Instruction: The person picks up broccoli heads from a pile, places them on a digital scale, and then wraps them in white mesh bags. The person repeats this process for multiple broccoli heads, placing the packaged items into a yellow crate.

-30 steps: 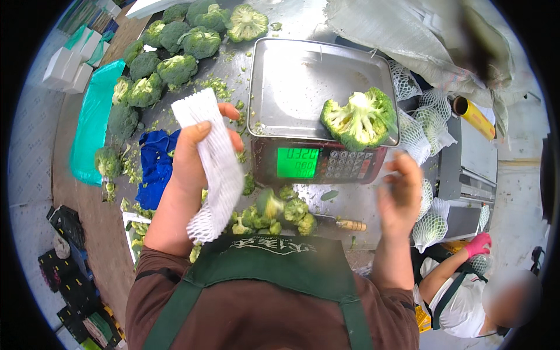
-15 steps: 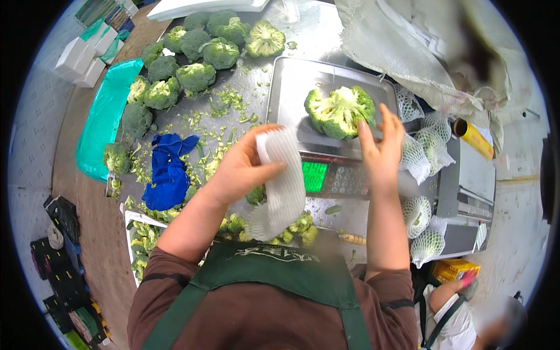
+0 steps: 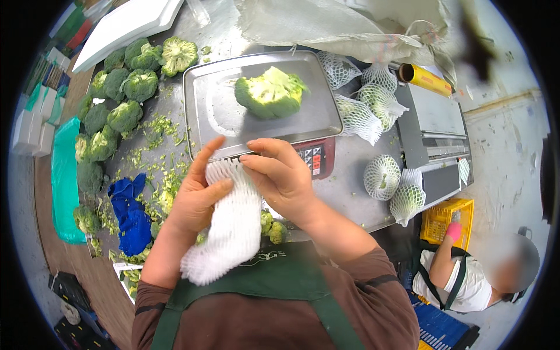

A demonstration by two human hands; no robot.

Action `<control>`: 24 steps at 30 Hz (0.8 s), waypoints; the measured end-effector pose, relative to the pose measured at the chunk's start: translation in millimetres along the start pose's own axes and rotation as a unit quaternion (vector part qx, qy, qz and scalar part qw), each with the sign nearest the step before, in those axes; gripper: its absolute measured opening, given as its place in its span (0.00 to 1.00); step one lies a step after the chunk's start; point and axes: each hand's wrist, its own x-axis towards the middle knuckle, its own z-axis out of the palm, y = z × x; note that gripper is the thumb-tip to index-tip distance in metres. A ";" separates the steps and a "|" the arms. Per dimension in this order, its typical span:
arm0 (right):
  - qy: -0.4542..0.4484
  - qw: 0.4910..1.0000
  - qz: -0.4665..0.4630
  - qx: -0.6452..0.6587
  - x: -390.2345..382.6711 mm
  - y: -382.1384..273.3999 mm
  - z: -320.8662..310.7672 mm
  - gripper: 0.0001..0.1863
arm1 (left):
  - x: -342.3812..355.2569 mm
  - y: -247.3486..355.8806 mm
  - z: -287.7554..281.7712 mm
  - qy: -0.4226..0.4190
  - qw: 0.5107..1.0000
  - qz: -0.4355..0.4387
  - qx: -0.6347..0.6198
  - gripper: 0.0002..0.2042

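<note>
A white foam net sleeve (image 3: 232,224) hangs in front of the green apron, its mouth pointing at the scale. My left hand (image 3: 195,195) pinches the left side of that mouth between thumb and fingers. On the opposite side, the curled fingers of my right hand (image 3: 284,178) hold the rim. Beyond my hands a trimmed broccoli head (image 3: 270,98) lies on its side, pale cut stem showing, on the metal scale tray (image 3: 209,87). My forearms partly cover the scale's keypad (image 3: 315,160).
Several broccoli heads (image 3: 125,116) sit at the left among green scraps, near a blue cloth (image 3: 129,213). Netted broccoli (image 3: 382,177) lie at the right beside a wrapping machine (image 3: 434,137) and a film roll (image 3: 426,79). A co-worker (image 3: 461,280) is at the lower right.
My right hand has left the broccoli's side and come to the sleeve's mouth, beside my left hand. The view has shifted, so the table appears farther left.
</note>
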 end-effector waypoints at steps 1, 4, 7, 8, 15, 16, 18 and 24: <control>0.018 1.000 -0.021 -0.006 -0.3 2.4 -0.6 0.09 | 2.5 -10.0 -3.4 0.013 0.999 -0.038 -0.016 0.25; 0.022 0.999 0.005 0.048 0.1 6.0 0.2 0.09 | 7.2 -27.4 -15.4 0.006 0.992 -0.106 -0.070 0.19; 0.028 0.997 -0.002 0.067 -3.0 13.4 -1.5 0.09 | 8.0 -21.8 5.5 0.011 0.993 -0.092 -0.071 0.17; 0.041 0.992 0.058 0.107 -6.2 12.9 -0.6 0.08 | 6.2 -22.7 3.6 0.008 0.995 -0.090 -0.040 0.16; -0.126 0.825 0.382 0.396 -10.0 -10.0 -23.0 0.31 | 9.0 -19.4 -14.4 0.033 0.999 -0.010 -0.019 0.15; -0.161 0.789 0.415 0.423 -11.0 -23.3 -27.3 0.34 | 12.8 -5.7 -6.6 0.048 0.993 -0.014 -0.109 0.17; -0.328 0.838 0.323 0.293 -23.0 -10.5 -36.4 0.30 | 7.9 0.4 -2.5 0.037 0.976 -0.137 -0.166 0.17; -0.055 0.739 0.442 0.505 -33.8 -10.8 -57.1 0.15 | -9.3 -23.5 -16.0 -0.308 0.900 -0.288 0.113 0.21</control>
